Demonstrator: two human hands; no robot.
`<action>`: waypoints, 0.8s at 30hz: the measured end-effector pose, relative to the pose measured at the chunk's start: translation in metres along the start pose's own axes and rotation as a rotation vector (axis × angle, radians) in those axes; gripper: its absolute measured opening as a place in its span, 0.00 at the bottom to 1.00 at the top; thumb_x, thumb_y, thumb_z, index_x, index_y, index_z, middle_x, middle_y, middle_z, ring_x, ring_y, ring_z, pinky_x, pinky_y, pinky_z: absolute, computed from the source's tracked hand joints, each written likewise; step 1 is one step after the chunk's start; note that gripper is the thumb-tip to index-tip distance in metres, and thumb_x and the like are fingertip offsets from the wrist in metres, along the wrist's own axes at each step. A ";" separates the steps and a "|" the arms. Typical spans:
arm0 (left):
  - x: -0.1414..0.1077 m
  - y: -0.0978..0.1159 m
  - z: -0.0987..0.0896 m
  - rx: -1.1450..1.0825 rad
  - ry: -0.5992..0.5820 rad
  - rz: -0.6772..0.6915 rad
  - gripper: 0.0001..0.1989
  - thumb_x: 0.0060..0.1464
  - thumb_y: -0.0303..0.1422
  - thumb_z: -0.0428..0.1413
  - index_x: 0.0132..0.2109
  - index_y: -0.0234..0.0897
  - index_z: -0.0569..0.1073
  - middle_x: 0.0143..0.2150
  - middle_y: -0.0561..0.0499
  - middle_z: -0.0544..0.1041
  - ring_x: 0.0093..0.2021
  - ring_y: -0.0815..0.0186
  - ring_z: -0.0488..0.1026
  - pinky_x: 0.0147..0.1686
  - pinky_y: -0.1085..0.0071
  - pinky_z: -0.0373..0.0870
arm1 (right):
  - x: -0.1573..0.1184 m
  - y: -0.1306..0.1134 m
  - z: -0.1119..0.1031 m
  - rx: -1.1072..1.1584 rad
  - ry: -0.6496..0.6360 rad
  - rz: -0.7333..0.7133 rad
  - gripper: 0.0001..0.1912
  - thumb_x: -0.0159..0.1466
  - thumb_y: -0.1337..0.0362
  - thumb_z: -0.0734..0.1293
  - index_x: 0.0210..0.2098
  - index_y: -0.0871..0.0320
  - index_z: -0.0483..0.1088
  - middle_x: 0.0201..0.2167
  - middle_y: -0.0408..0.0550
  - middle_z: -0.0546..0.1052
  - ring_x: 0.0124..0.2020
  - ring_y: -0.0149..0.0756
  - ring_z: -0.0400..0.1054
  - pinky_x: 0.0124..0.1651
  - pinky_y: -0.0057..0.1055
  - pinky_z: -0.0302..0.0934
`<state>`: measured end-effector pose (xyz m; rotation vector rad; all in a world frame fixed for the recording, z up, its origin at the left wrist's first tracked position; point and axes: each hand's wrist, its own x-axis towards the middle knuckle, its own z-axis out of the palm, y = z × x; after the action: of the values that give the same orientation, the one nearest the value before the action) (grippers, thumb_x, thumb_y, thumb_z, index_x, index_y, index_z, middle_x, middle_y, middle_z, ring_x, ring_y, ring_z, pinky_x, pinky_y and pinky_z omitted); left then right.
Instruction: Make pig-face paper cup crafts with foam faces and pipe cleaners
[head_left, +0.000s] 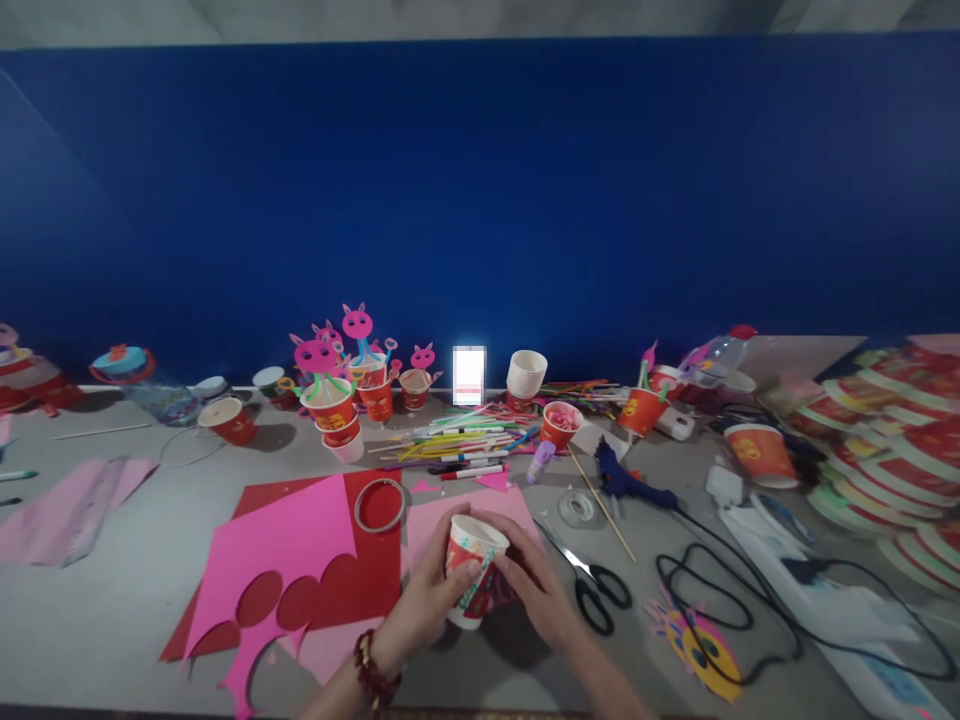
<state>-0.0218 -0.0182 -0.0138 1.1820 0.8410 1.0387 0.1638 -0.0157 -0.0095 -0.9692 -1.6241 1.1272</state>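
A paper cup, white with red and green print, is held between my two hands near the table's front edge, slightly tilted with its mouth up. My left hand wraps its left side, the thumb lying across the front. Against the cup's right side my right hand presses its fingers. Pink paper lies under and behind the hands. Right of them rest black-handled scissors. To the left, a bright pink sheet with round cut-outs covers part of a red sheet, with a ring of tape on top.
Markers and pipe cleaners lie in a pile behind my hands. Decorated cups and stacked white cups stand farther back. A blue glue gun, its looping cord, a clear tape roll and a power strip occupy the right.
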 end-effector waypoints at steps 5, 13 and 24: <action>-0.004 0.008 0.003 -0.148 -0.005 -0.131 0.38 0.55 0.47 0.61 0.68 0.46 0.58 0.64 0.44 0.70 0.63 0.51 0.67 0.60 0.55 0.65 | 0.002 -0.003 -0.002 -0.162 0.027 -0.034 0.19 0.71 0.58 0.60 0.60 0.47 0.67 0.59 0.49 0.74 0.59 0.43 0.69 0.59 0.38 0.67; 0.001 -0.002 0.001 -0.008 0.094 -0.033 0.34 0.52 0.43 0.65 0.62 0.43 0.63 0.53 0.45 0.76 0.50 0.56 0.75 0.53 0.61 0.71 | -0.001 -0.011 -0.009 -0.444 -0.063 -0.206 0.21 0.70 0.64 0.61 0.62 0.48 0.65 0.60 0.50 0.73 0.62 0.43 0.67 0.61 0.39 0.65; -0.001 0.010 -0.018 0.194 0.245 0.125 0.22 0.58 0.39 0.60 0.57 0.47 0.65 0.52 0.49 0.71 0.50 0.59 0.71 0.51 0.66 0.67 | -0.068 0.018 -0.100 -1.016 0.021 0.085 0.19 0.62 0.73 0.59 0.49 0.58 0.74 0.48 0.56 0.80 0.49 0.50 0.74 0.52 0.48 0.68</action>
<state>-0.0405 -0.0131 -0.0075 1.3001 1.0901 1.2435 0.2805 -0.0494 -0.0253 -1.6681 -2.1760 0.2614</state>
